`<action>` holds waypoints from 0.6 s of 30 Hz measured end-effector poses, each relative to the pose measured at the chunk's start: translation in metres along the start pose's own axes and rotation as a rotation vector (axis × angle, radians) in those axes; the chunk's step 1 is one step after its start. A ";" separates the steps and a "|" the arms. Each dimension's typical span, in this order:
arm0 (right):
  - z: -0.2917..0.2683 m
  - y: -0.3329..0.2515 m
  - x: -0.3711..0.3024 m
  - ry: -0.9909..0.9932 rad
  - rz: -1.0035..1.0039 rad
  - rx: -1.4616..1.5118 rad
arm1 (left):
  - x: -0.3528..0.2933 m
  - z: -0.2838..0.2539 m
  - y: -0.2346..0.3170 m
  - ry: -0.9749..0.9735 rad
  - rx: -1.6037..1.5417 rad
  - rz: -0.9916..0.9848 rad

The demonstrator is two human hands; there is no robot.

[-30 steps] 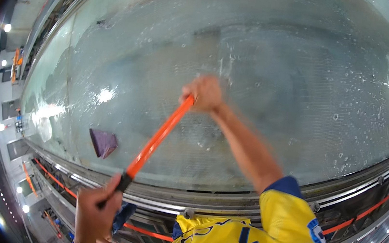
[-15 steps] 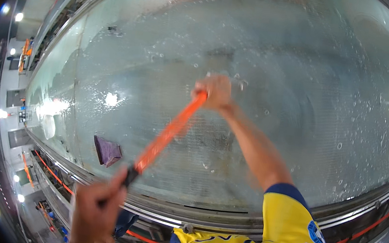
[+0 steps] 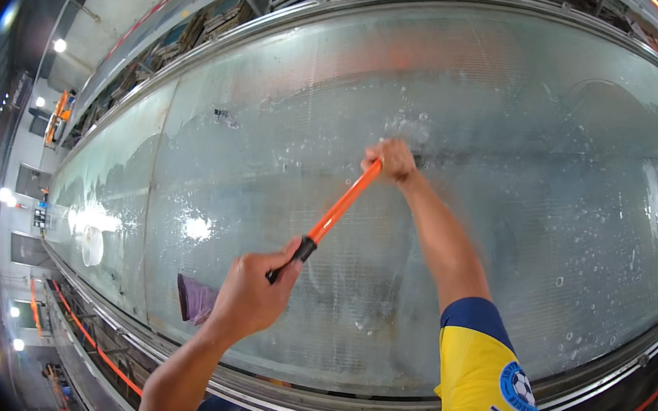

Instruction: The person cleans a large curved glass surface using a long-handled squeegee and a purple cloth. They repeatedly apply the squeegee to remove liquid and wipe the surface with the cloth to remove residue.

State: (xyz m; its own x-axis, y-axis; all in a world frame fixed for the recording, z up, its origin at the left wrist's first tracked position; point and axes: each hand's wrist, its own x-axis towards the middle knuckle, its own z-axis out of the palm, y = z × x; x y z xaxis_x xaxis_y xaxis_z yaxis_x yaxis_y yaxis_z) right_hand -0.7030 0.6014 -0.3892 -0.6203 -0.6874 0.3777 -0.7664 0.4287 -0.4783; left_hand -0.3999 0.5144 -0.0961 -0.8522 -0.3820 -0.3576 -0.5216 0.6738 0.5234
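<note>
An orange pole (image 3: 346, 203) with a black grip end (image 3: 292, 260) slants over a wide, wet, greenish glassy surface (image 3: 291, 316). My left hand (image 3: 253, 288) is closed round the black grip, near the surface's close edge. Farther out and to the right, my right hand (image 3: 392, 161) wraps round the pole's other part. Beyond that hand the tool's far end does not show clearly, so its kind cannot be told. Water droplets and bubbles dot the surface around both hands.
A purple, cloth-like piece (image 3: 196, 301) lies left of my left forearm, partly covered by it. At the far left sits a whitish round thing (image 3: 92, 246). Small dark scraps (image 3: 226, 118) rest on the surface. Metal rails (image 3: 297, 399) border the near side, with orange bars (image 3: 95, 339) below.
My left hand and the black grip have moved up and right, in over the surface. My right hand sits slightly farther right. The whole view has shifted, showing more of the far edge.
</note>
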 end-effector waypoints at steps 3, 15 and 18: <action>0.022 -0.061 -0.059 0.063 -0.080 0.032 | -0.056 -0.016 -0.034 -0.027 -0.125 -0.145; -0.001 -0.305 -0.323 -0.146 -0.016 0.418 | -0.352 -0.011 -0.147 -0.140 -0.384 -0.368; -0.013 -0.310 -0.361 -0.133 -0.025 0.397 | -0.376 -0.003 -0.147 -0.181 -0.422 -0.244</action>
State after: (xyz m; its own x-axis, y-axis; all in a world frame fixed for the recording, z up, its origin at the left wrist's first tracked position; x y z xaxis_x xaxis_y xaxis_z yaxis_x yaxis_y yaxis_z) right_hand -0.2437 0.7244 -0.3675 -0.5555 -0.7757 0.2995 -0.6408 0.1699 -0.7486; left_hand -0.0028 0.5567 -0.0361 -0.7025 -0.3551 -0.6168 -0.7072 0.2508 0.6611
